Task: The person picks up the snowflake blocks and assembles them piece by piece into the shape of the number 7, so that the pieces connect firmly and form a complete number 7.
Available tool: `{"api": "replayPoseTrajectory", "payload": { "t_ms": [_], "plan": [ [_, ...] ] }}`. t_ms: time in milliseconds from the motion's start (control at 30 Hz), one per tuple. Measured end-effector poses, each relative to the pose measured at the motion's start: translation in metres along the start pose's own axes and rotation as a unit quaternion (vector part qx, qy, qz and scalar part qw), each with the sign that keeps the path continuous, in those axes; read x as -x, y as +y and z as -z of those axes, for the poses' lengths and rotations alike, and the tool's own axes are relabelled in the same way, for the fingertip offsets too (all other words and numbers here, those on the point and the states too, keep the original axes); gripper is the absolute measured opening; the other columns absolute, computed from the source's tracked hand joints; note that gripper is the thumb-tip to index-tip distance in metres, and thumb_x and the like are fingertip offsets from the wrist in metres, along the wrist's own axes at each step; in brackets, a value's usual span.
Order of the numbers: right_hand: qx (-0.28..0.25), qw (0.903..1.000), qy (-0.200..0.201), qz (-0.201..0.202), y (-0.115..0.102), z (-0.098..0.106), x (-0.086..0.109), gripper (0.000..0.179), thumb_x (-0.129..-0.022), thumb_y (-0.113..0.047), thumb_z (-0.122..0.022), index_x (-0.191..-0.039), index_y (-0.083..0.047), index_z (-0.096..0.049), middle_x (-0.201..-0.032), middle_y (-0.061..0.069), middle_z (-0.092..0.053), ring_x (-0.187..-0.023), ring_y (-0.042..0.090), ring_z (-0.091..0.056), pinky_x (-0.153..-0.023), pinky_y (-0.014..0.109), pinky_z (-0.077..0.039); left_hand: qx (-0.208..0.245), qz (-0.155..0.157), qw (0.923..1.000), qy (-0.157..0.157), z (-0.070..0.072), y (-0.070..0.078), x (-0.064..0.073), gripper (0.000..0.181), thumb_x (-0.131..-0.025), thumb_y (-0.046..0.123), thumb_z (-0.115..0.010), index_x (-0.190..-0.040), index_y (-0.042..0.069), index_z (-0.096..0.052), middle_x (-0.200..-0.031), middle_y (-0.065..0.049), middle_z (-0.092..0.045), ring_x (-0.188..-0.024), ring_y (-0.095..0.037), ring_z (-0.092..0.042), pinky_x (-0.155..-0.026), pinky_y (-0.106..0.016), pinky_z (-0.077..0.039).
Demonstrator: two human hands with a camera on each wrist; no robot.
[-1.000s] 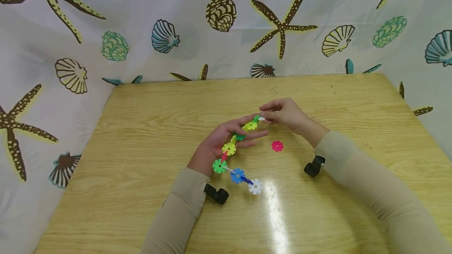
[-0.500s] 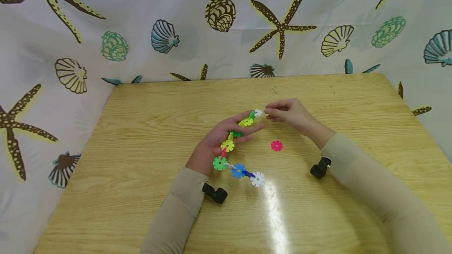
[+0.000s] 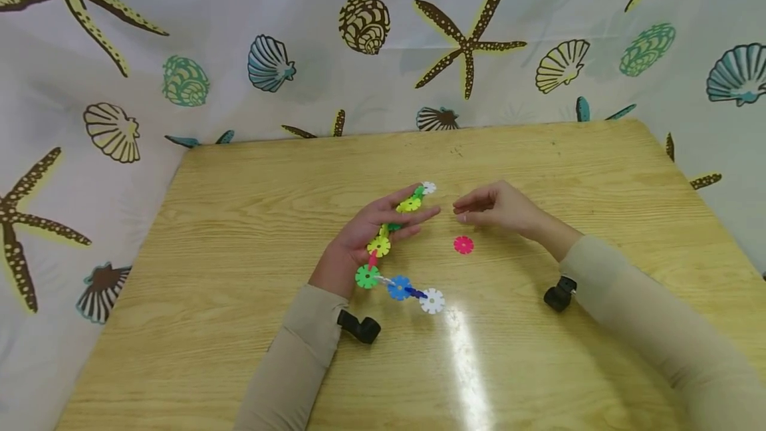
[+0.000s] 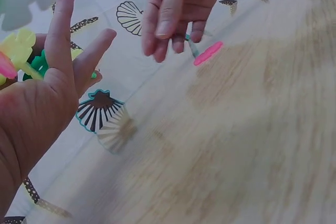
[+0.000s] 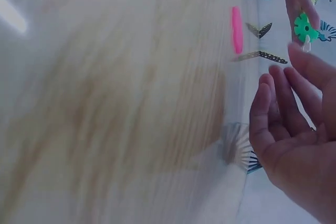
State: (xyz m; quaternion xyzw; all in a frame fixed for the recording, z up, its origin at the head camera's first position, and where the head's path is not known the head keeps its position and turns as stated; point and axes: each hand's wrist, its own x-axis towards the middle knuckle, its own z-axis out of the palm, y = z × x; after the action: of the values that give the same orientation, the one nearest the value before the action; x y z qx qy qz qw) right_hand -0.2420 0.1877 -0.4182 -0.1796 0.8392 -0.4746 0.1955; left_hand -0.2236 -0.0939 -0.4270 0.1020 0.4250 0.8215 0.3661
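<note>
A chain of interlocking notched plastic discs [image 3: 379, 247] runs across my left hand [image 3: 362, 231], which grips it between thumb and forefinger while other fingers stretch out. At its far end a white disc [image 3: 428, 188] is joined to a green one. The near end hangs past the wrist through a green disc [image 3: 368, 276] and a blue disc [image 3: 399, 288] to another white disc [image 3: 431, 300]. My right hand [image 3: 509, 210] is to the right of the chain, fingers loosely bent with nothing between them. A loose pink disc [image 3: 463, 245] lies on the table just below it.
The wooden table [image 3: 239, 218] spreads around both hands. A curtain [image 3: 323, 72] printed with shells and starfish hangs along its back and sides. Black wrist cameras sit on both sleeves, and light glares off the tabletop near the front.
My right hand has let go of the white disc at the chain's far end and moved right and slightly nearer, towards the pink disc. The left hand keeps hold of the chain.
</note>
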Motion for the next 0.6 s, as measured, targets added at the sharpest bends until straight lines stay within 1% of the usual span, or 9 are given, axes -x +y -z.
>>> {"api": "replayPoseTrajectory", "payload": {
  "t_ms": [100, 167, 233, 300, 400, 467, 600],
  "plan": [
    [0.046, 0.9978, -0.046, 0.012, 0.0025, 0.0017, 0.0046, 0.033, -0.09, -0.015, -0.075, -0.121, -0.003, -0.071, -0.122, 0.012, -0.072, -0.101, 0.018, -0.066, -0.084, 0.023, -0.055, 0.024, -0.005, 0.9997, -0.003, -0.0003, -0.0001, -0.0001, 0.059, -0.106, -0.001, -0.037, -0.16, 0.019, -0.026, -0.163, -0.024, -0.024, -0.124, -0.015, -0.064, -0.09, -0.021, -0.057],
    [0.069, 0.9946, -0.073, 0.024, 0.0035, 0.0013, 0.0064, 0.035, -0.088, -0.015, -0.077, -0.12, -0.003, -0.072, -0.119, 0.011, -0.072, -0.097, 0.019, -0.064, -0.083, 0.024, -0.054, 0.03, -0.008, 0.9995, -0.004, 0.0002, 0.0001, 0.0001, 0.06, -0.105, -0.002, -0.037, -0.16, 0.018, -0.024, -0.165, -0.022, -0.019, -0.123, -0.016, -0.064, -0.092, -0.022, -0.056],
    [0.086, 0.9918, -0.088, 0.034, 0.0046, -0.0001, 0.0072, 0.035, -0.086, -0.016, -0.08, -0.118, -0.005, -0.073, -0.117, 0.009, -0.073, -0.094, 0.019, -0.062, -0.082, 0.025, -0.053, 0.03, -0.011, 0.9995, -0.005, 0.0001, 0.0001, 0.0, 0.06, -0.105, -0.002, -0.038, -0.16, 0.017, -0.023, -0.166, -0.021, -0.015, -0.123, -0.016, -0.064, -0.095, -0.023, -0.055],
    [0.104, 0.9887, -0.095, 0.051, 0.0063, -0.0018, 0.0073, 0.034, -0.084, -0.018, -0.081, -0.115, -0.006, -0.074, -0.115, 0.008, -0.072, -0.093, 0.019, -0.059, -0.081, 0.026, -0.052, 0.018, -0.015, 0.9997, -0.003, 0.0003, -0.0003, -0.0005, 0.061, -0.105, -0.002, -0.038, -0.16, 0.017, -0.023, -0.166, -0.022, -0.014, -0.124, -0.016, -0.063, -0.098, -0.024, -0.054],
    [0.124, 0.9853, -0.095, 0.069, 0.0075, -0.004, 0.0071, 0.031, -0.082, -0.019, -0.084, -0.11, -0.008, -0.077, -0.112, 0.007, -0.071, -0.093, 0.019, -0.058, -0.083, 0.028, -0.051, 0.007, -0.017, 0.9998, 0.003, -0.0002, -0.0003, -0.0009, 0.061, -0.104, -0.002, -0.04, -0.16, 0.016, -0.023, -0.164, -0.025, -0.017, -0.124, -0.016, -0.063, -0.1, -0.026, -0.053],
    [0.132, 0.9832, -0.096, 0.081, 0.0082, -0.005, 0.0064, 0.029, -0.081, -0.018, -0.084, -0.108, -0.009, -0.077, -0.111, 0.007, -0.071, -0.093, 0.02, -0.057, -0.083, 0.03, -0.05, 0.008, -0.017, 0.9998, 0.003, -0.0009, 0.0004, -0.0005, 0.061, -0.104, -0.002, -0.039, -0.16, 0.016, -0.023, -0.164, -0.025, -0.017, -0.124, -0.016, -0.063, -0.1, -0.026, -0.053],
    [0.136, 0.9826, -0.094, 0.084, 0.0074, -0.0068, 0.0059, 0.027, -0.08, -0.016, -0.084, -0.106, -0.008, -0.078, -0.109, 0.008, -0.07, -0.092, 0.019, -0.056, -0.082, 0.03, -0.05, 0.018, -0.015, 0.9997, 0.002, -0.0027, 0.0016, 0.0005, 0.062, -0.104, -0.003, -0.039, -0.161, 0.015, -0.022, -0.165, -0.024, -0.015, -0.125, -0.017, -0.062, -0.098, -0.025, -0.054]
  ]
}}
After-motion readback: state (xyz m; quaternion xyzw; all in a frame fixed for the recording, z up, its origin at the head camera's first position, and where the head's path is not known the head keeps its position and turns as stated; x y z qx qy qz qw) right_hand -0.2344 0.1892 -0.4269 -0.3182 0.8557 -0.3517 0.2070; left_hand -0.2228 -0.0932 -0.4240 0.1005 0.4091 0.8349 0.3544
